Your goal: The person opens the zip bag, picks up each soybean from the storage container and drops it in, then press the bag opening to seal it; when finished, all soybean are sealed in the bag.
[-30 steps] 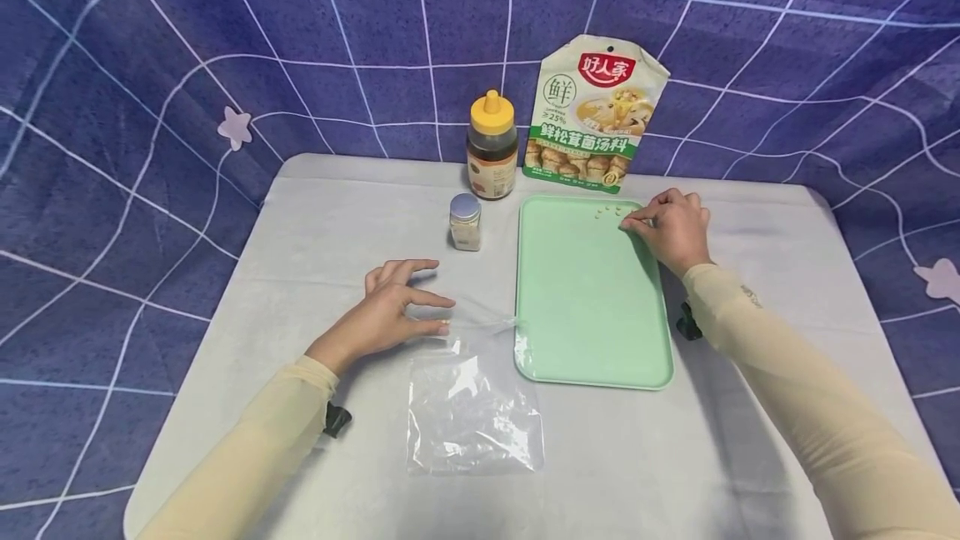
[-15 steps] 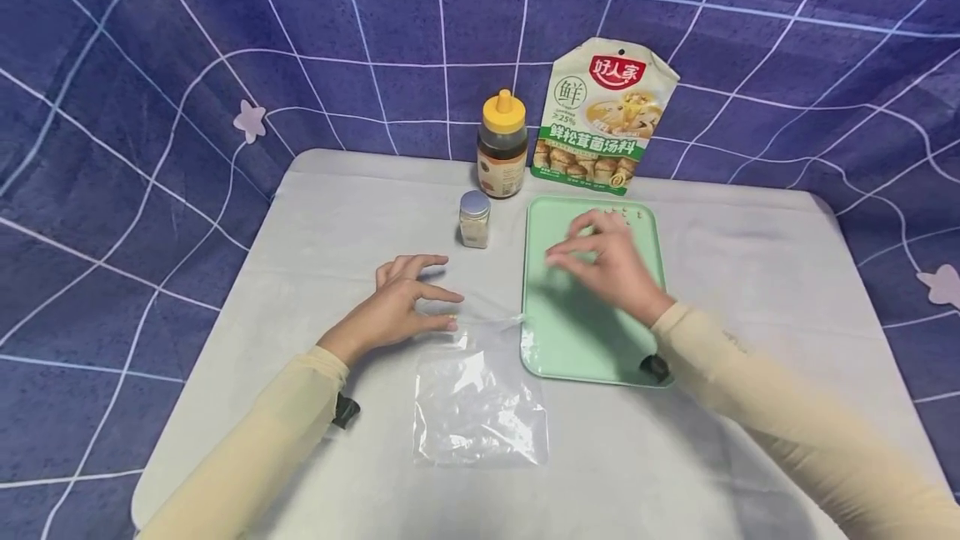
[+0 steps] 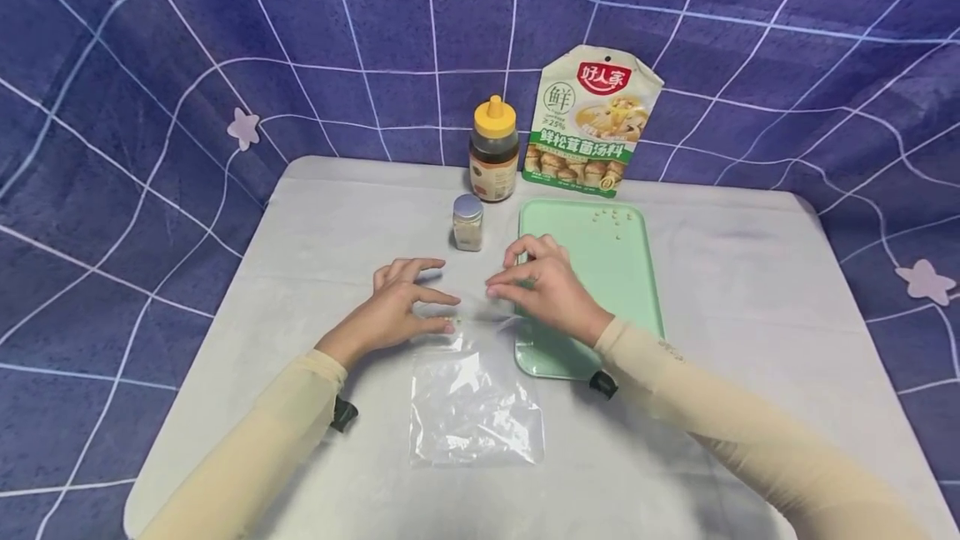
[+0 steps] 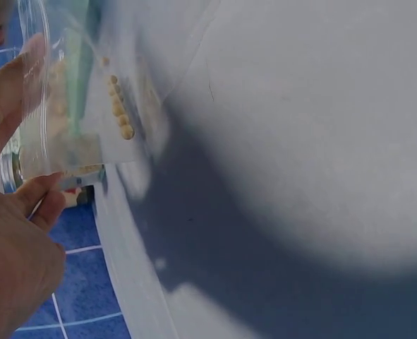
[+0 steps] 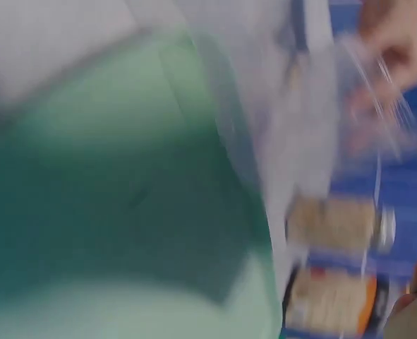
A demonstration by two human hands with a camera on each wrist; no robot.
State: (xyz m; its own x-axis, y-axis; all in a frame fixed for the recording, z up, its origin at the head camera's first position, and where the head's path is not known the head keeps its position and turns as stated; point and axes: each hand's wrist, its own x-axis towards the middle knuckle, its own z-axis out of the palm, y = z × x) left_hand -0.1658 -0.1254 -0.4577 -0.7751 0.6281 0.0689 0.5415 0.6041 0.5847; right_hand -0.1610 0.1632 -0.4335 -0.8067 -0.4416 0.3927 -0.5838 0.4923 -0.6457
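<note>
A clear zip bag stretches from my left hand toward the person, its lower part lying flat. Thumb and index finger of my left hand are spread, holding the bag's mouth up. In the left wrist view a row of small round yellowish beans lies inside. My right hand is beside the mouth, over the left edge of the green tray. Its thumb and index fingertips come together; I cannot tell whether a bean is between them. Several pale beans are scattered at the tray's far end.
Behind the hands stand a small jar with a grey lid and a dark bottle with a yellow cap. A soup seasoning packet leans against the blue curtain behind the tray. White cloth covers the table.
My right hand has moved left from the tray's far right corner to the bag's mouth, uncovering beans there. The left hand stays at the bag.
</note>
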